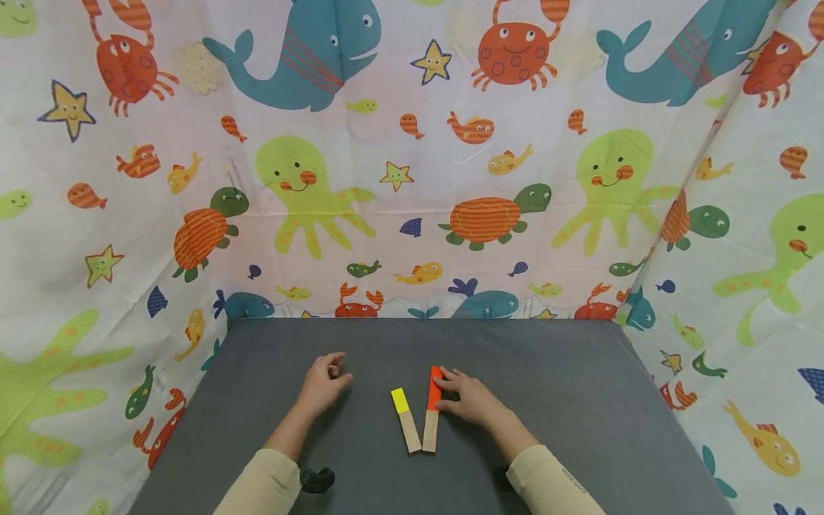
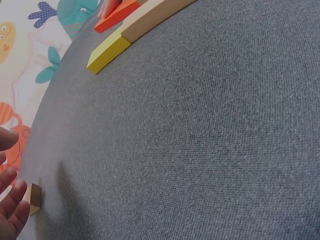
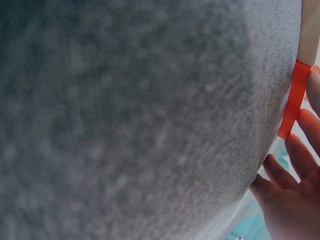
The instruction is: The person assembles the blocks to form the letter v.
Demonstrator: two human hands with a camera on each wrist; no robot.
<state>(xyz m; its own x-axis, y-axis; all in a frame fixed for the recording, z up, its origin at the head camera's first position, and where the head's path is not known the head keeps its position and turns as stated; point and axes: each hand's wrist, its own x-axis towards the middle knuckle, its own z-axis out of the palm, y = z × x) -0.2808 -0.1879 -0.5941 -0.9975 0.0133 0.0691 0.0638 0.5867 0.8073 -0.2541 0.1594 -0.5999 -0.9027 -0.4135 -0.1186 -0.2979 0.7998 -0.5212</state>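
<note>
On the grey table a yellow block (image 1: 400, 400) adjoins the end of a plain wooden block (image 1: 409, 433). Beside them an orange-red block (image 1: 434, 390) adjoins a second wooden block (image 1: 430, 432). The two rows form a narrow V, close together at the near end. My right hand (image 1: 473, 398) touches the orange-red block with thumb and fingertips from the right, the other fingers spread. My left hand (image 1: 322, 386) is apart from the rows on the left, fingers loosely bent. In the left wrist view a small wooden piece (image 2: 34, 199) shows just beyond its fingers (image 2: 20, 192).
A white curtain (image 1: 412, 236) printed with sea animals hangs behind the table and along both sides. The grey tabletop (image 1: 547, 357) ends against it at the back. Dark wrist straps (image 1: 317, 480) show at the sleeve cuffs.
</note>
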